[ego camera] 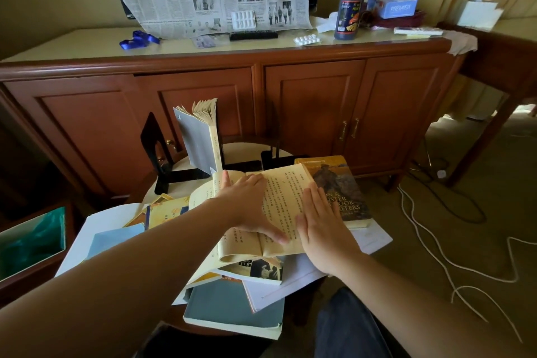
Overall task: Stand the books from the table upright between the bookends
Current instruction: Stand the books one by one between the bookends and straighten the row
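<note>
Books lie heaped on the small round bench [232, 154], and the open book [279, 206] with yellowed pages tops the pile. Left hand [247, 206] lies flat on its left page, fingers straight, its grip wide and holding nothing. Right hand [322, 221] presses flat on the right page, likewise wide. Just right of the open book lies a brown-covered book [343, 189]. Behind it one grey book [200, 139] stands upright, pages fanned, between the left bookend [154, 148] and the right bookend [273, 154]. Nearer than the open book lies another grey volume [235, 308].
</note>
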Demonstrator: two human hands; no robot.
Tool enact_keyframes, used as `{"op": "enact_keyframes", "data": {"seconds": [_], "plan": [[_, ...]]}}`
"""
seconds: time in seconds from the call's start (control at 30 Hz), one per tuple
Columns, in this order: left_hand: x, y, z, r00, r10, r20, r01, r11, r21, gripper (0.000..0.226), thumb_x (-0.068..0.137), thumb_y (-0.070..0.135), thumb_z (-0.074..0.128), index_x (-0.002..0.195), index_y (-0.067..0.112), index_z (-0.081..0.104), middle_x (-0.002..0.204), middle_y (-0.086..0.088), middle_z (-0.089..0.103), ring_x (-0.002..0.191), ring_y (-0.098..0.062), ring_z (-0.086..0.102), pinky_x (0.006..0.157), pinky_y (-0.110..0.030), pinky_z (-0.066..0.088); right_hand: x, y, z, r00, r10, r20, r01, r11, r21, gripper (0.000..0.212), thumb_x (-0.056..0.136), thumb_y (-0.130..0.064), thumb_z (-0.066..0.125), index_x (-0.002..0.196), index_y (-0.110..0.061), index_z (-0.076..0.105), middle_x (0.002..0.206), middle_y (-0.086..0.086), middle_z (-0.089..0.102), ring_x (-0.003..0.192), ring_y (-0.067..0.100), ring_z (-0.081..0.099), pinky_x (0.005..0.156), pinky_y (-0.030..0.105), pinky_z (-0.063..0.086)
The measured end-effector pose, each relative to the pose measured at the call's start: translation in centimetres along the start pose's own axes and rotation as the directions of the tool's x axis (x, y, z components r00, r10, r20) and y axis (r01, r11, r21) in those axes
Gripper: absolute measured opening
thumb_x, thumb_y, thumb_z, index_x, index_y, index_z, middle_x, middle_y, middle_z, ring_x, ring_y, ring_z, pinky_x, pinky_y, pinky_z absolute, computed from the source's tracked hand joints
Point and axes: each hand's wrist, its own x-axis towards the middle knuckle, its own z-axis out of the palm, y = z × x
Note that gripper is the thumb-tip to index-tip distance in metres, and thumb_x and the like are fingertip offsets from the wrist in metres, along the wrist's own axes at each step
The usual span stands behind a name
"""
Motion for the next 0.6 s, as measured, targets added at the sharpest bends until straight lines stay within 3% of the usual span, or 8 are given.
{"op": "enact_keyframes", "data": {"seconds": [0.17,0.27,0.37,0.47,0.53,0.6], "plan": [[-0.9,-0.4,0.3,0.995,-0.005,-0.096,0.007,1.000,0.017,0.137,0.056,0.103,0.055,0.164,0.030,0.015,0.173,0.002,0.013,0.160,-0.028,0.007,0.124,-0.070,-0.005,0.0,0.1,-0.9,1.000,0.001,0.014,-0.002,0.998,0.064,0.065,0.110,-0.047,0.007,0.163,-0.012,-0.008,0.171,0.007,-0.018,0.158,0.022,-0.012,0.129,0.050,0.009],[-1.6,-1.6,1.0,0.947,-0.186,-0.262,0.147,0.976,-0.163,0.108,0.073,0.087,0.063,0.159,0.031,0.029,0.167,-0.005,0.025,0.153,-0.030,0.023,0.124,-0.058,0.021,-0.1,0.0,-1.7,0.999,0.009,0.041,-0.012,0.996,0.091,0.066,0.109,-0.049,0.008,0.164,-0.014,-0.002,0.172,0.005,-0.013,0.159,0.020,-0.008,0.129,0.048,0.010],[-2.3,-3.5,1.1,0.852,-0.414,-0.322,0.322,0.897,-0.302,0.085,0.081,0.071,0.067,0.147,0.023,0.042,0.132,-0.002,0.048,0.125,-0.023,0.045,0.104,-0.040,0.046,-0.2,-0.5,-2.4,0.999,0.020,0.046,-0.026,0.990,0.136,0.067,0.108,-0.053,0.013,0.164,-0.017,0.002,0.173,0.001,-0.009,0.159,0.017,-0.006,0.129,0.047,0.011],[-3.1,-4.3,0.3,0.840,-0.526,-0.133,0.377,0.743,-0.553,0.067,0.088,0.057,0.068,0.136,0.015,0.051,0.110,0.002,0.063,0.096,-0.014,0.068,0.073,-0.031,0.063,-0.3,-0.9,-3.6,0.996,0.069,0.052,-0.080,0.958,0.276,0.068,0.107,-0.056,0.030,0.164,-0.022,0.013,0.173,-0.007,-0.002,0.159,0.015,0.000,0.127,0.046,0.016],[-3.6,-3.9,-0.2,0.872,-0.476,-0.116,0.301,0.707,-0.640,0.057,0.092,0.053,0.067,0.137,0.018,0.058,0.105,0.006,0.072,0.081,-0.008,0.072,0.054,-0.023,0.058,-0.2,-1.1,-4.5,0.994,0.082,0.076,-0.102,0.948,0.301,0.075,0.103,-0.061,0.038,0.164,-0.022,0.016,0.172,-0.009,0.002,0.159,0.015,0.003,0.128,0.047,0.016],[-4.3,-2.8,-0.7,0.885,-0.423,-0.196,0.193,0.714,-0.673,0.060,0.094,0.057,0.066,0.142,0.023,0.057,0.111,0.009,0.070,0.084,-0.005,0.069,0.054,-0.020,0.050,-0.1,-1.5,-5.3,0.992,0.087,0.090,-0.109,0.953,0.284,0.081,0.100,-0.068,0.040,0.163,-0.020,0.022,0.172,-0.005,0.008,0.159,0.018,0.005,0.128,0.051,0.014]]}}
